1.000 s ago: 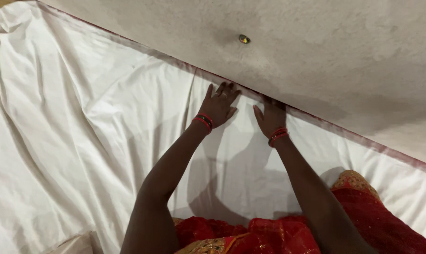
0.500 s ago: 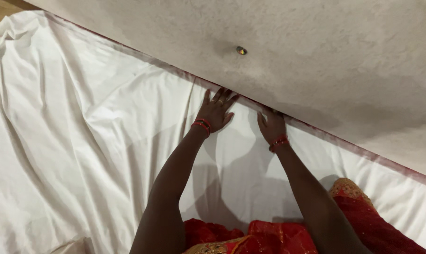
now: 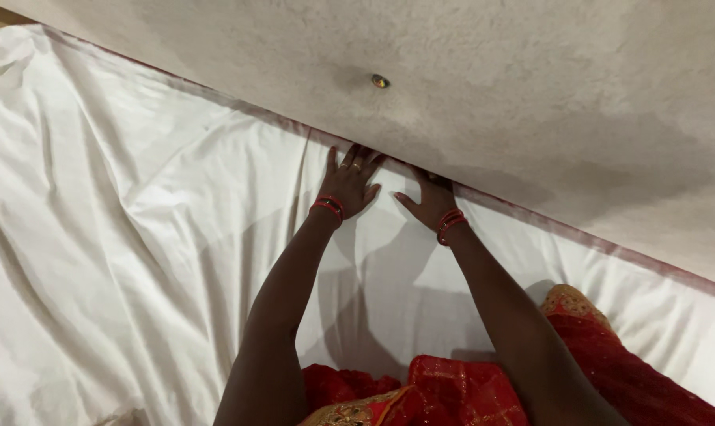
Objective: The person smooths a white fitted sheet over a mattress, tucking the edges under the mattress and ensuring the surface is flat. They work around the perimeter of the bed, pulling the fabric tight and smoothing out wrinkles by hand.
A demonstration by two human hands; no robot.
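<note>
Both flat, unclasped hands, left hand [image 3: 349, 183] and right hand [image 3: 431, 201], press the white bedsheet [image 3: 136, 237] against the padded headboard [image 3: 491, 95], whose edge runs diagonally.

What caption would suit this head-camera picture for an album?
Left hand and right hand press a white sheet flat where it meets the padded headboard.

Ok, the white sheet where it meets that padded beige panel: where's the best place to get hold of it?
Probably at the edge itself, beside the left hand and right hand, which lie flat on the white sheet there. Come from the bed side, fingers towards the seam under the beige panel. Elsewhere the cloth lies in shallow wrinkles, so a pinch there would gather less.
</note>
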